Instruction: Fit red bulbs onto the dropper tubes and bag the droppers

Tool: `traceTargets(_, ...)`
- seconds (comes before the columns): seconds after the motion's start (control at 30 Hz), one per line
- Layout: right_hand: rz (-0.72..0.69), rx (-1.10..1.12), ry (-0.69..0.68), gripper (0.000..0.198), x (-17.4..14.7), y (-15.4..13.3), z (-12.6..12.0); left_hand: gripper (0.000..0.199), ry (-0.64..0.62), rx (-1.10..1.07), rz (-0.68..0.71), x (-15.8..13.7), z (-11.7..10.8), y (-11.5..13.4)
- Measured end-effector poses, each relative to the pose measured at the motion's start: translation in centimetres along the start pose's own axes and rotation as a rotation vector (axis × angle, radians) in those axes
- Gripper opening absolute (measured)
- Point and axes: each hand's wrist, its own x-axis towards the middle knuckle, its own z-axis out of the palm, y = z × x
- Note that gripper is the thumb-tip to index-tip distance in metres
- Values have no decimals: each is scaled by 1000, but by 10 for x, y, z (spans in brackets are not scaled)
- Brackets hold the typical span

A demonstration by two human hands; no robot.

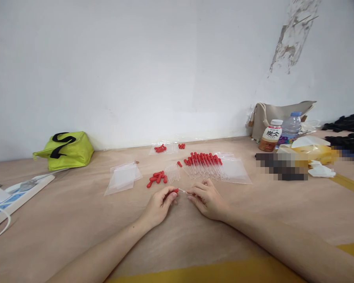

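Observation:
Between finger and thumb, my left hand (161,203) pinches a red rubber bulb (176,190). My right hand (207,198) grips a thin clear glass tube (183,191) whose left end meets the bulb; how far it goes in is hidden. Just beyond my hands lie loose red bulbs (157,177) and a row of bare clear tubes (172,173). To their right, several droppers with red bulbs (205,160) lie side by side, their tubes pointing toward me. One single red bulb (179,164) rests between the bare tubes and the droppers.
Clear plastic bags (124,177) lie at left, with another bag (236,171) beside the droppers. A bag of bulbs and tubes (168,148) sits near the wall. A lime-green bag (70,149) and power strip (20,196) are left; a drink bottle (271,135) stands right.

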Motion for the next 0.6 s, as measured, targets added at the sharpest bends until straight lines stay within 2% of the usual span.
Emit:
traceTargets(0.27, -54, 108, -21, 21, 5, -4, 1, 19, 77, 19, 32, -2, -2, -12)
traceTargets(0.5, -153, -42, -95, 22, 7, 4, -7, 20, -67, 277, 147, -7, -6, 3)
traceTargets(0.6, -152, -113, -99, 23, 6, 1, -7, 21, -104, 363, 168, -8, -6, 8)
